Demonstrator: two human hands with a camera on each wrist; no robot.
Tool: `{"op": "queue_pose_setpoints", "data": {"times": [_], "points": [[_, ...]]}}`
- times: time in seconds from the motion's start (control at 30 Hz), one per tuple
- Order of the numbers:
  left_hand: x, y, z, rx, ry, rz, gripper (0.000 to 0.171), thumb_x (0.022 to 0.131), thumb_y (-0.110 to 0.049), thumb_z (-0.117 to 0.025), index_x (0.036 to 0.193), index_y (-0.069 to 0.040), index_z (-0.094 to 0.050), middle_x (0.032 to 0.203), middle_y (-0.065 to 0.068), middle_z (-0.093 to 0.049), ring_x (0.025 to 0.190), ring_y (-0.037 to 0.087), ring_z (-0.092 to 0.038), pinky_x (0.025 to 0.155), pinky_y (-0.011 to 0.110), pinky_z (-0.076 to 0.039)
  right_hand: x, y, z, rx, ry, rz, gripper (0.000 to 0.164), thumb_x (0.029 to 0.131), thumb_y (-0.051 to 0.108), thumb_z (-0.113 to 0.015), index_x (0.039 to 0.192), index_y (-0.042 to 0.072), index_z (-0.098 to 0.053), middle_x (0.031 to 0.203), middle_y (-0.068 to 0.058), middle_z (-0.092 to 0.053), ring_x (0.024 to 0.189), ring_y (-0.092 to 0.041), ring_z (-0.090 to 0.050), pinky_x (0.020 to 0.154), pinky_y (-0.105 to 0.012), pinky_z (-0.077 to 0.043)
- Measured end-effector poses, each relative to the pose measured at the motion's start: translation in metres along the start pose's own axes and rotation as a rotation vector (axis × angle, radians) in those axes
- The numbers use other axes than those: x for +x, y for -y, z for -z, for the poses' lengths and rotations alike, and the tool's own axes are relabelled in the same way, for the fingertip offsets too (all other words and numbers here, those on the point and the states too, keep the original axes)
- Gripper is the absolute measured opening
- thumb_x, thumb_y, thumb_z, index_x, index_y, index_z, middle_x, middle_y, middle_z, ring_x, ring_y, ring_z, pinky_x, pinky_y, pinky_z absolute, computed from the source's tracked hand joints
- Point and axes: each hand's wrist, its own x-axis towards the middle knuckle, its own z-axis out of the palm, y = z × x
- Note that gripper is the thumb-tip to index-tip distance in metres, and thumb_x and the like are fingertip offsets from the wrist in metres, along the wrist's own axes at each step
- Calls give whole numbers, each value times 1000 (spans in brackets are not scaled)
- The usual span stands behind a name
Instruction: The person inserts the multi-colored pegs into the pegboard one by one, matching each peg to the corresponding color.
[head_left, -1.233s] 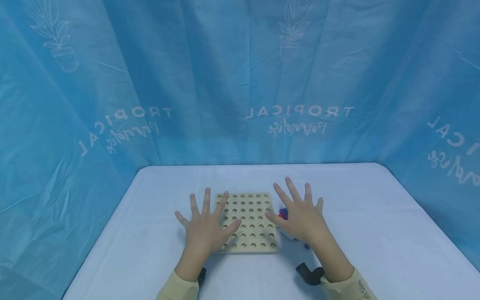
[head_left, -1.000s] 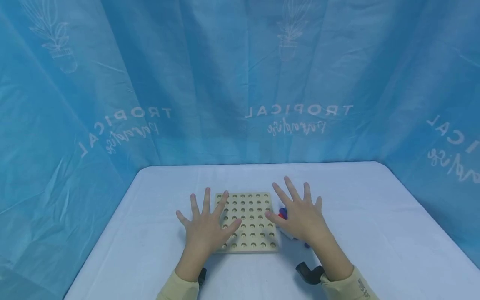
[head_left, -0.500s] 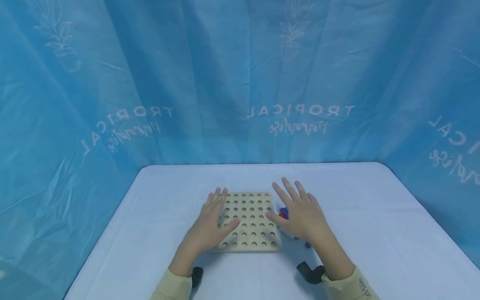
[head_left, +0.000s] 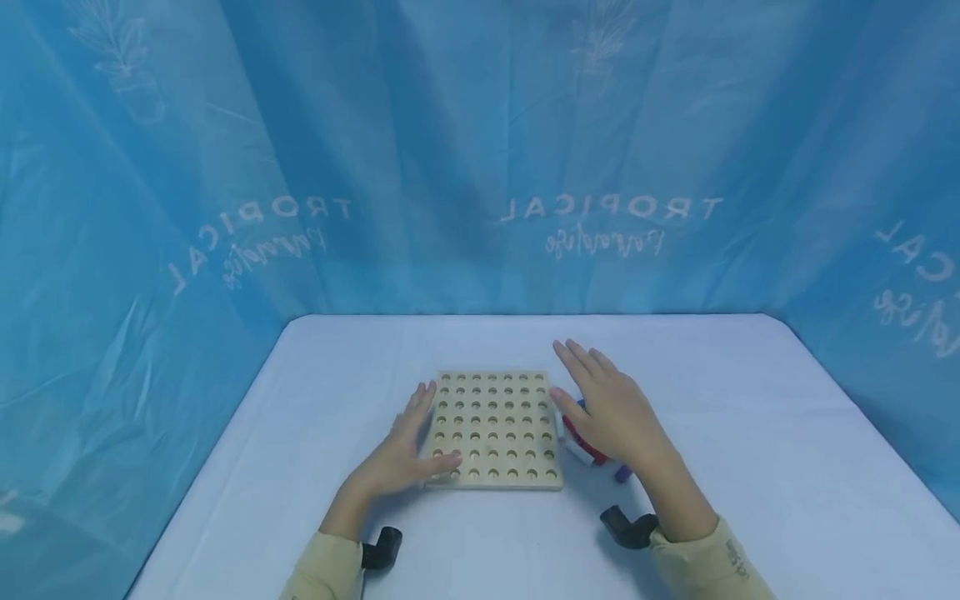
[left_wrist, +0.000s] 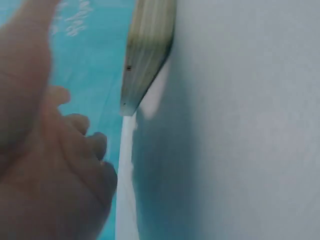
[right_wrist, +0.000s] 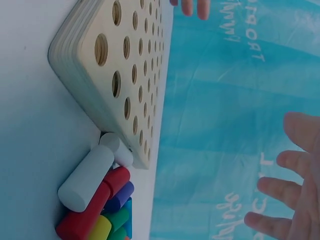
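Observation:
A pale wooden pegboard [head_left: 492, 446] with rows of round holes lies flat on the table. My left hand [head_left: 397, 458] is at its left side, thumb over the near left corner and fingers along the left edge. In the left wrist view that hand [left_wrist: 65, 165] appears beside the board's layered edge [left_wrist: 150, 50], fingers relaxed. To the right of the board, my right hand [head_left: 611, 408] hovers palm down over a pile of coloured pegs, hiding part of it. The right wrist view shows white [right_wrist: 86, 178], red [right_wrist: 82, 215], yellow, green and purple pegs against the board's side.
One purple peg [head_left: 623, 473] lies apart, nearer the right wrist. A black curved piece [head_left: 382, 548] sits by the left cuff and another [head_left: 628, 528] by the right cuff. Blue printed curtains [head_left: 480, 167] hang behind and beside the white-covered table [head_left: 750, 433].
The spread fingers of both hands have drawn together. My left hand has slid left and nearer, to the board's edge. My right hand has shifted slightly right, and the head view has tilted a little.

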Motion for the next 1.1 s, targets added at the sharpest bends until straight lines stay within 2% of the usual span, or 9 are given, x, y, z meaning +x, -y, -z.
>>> {"op": "queue_pose_setpoints", "data": {"times": [0.13, 0.37, 0.5, 0.67, 0.9, 1.1], "points": [[0, 9, -4, 96, -22, -19, 117, 80, -52, -78, 161, -17, -2, 169, 11, 0, 156, 33, 3, 124, 58, 10, 2, -3, 1, 52, 10, -27, 71, 101, 48, -50, 160, 24, -19, 163, -8, -31, 148, -40, -30, 116, -64, -31], [3, 18, -9, 248, 39, -3, 124, 75, -67, -74, 161, -12, -3, 168, 7, -3, 156, 27, 1, 126, 52, 6, 8, -17, -1, 121, 54, -76, 71, 101, 52, -48, 160, 26, -20, 162, -8, -32, 149, -36, -31, 118, -61, -30], [4, 19, -8, 261, 35, 5, 126, 73, -69, -74, 161, -11, -5, 168, 6, -6, 157, 26, -1, 127, 50, 3, 15, -30, 3, 173, 106, -109, 68, 102, 49, -47, 160, 29, -19, 163, -9, -30, 150, -36, -27, 119, -62, -27], [3, 20, -8, 257, 28, 36, 124, 73, -70, -73, 161, -16, -4, 168, 8, -9, 156, 29, -4, 127, 52, -4, 21, -54, 5, 190, 183, -204, 61, 104, 37, -48, 159, 29, -23, 161, -14, -32, 148, -41, -27, 115, -67, -29], [2, 21, -8, 276, 18, 37, 125, 73, -72, -72, 161, -15, -4, 168, 11, -9, 155, 34, -8, 126, 55, -10, 24, -75, -7, 138, 307, -324, 62, 101, 28, -53, 157, 21, -29, 137, -19, -53, 129, -43, -50, 99, -64, -48], [2, 20, -11, 255, 30, 45, 125, 74, -69, -73, 161, -16, -2, 168, 9, -7, 156, 32, -6, 126, 56, -11, 25, -80, -21, 117, 380, -344, 61, 100, 32, -56, 156, 19, -34, 128, -19, -58, 119, -39, -57, 95, -60, -52]]}}
